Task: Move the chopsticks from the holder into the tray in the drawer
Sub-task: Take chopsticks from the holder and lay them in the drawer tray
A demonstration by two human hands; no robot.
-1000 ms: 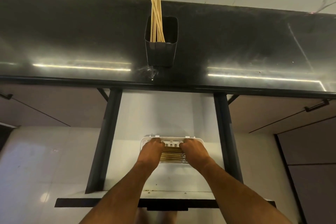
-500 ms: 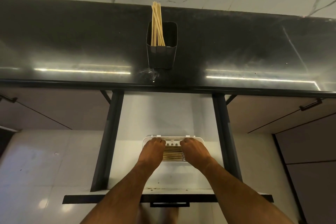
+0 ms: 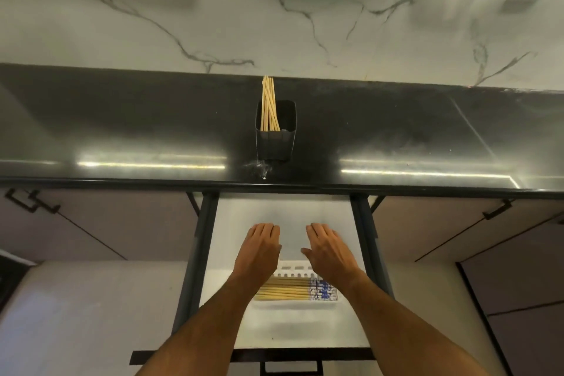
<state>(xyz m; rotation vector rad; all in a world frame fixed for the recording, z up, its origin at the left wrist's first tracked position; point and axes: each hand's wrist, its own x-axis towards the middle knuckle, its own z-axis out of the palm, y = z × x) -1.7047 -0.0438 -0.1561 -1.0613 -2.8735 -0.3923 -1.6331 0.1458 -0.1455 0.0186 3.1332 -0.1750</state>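
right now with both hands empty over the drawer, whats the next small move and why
Probably reach one hand, say the right hand, up to the black holder and pinch a few of the chopsticks standing in it. Both it and the left hand are open and hold nothing, several chopsticks already lie in the white tray, and a bunch still waits in the holder on the counter.

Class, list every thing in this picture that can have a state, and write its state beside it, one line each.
Drawer: pulled open.
Tray: in the drawer, holding chopsticks laid flat.
Chopsticks in tray: lying side by side.
Holder: upright on the counter, partly filled.
Chopsticks in holder: standing, leaning.
Left hand: open, holding nothing.
Right hand: open, holding nothing.
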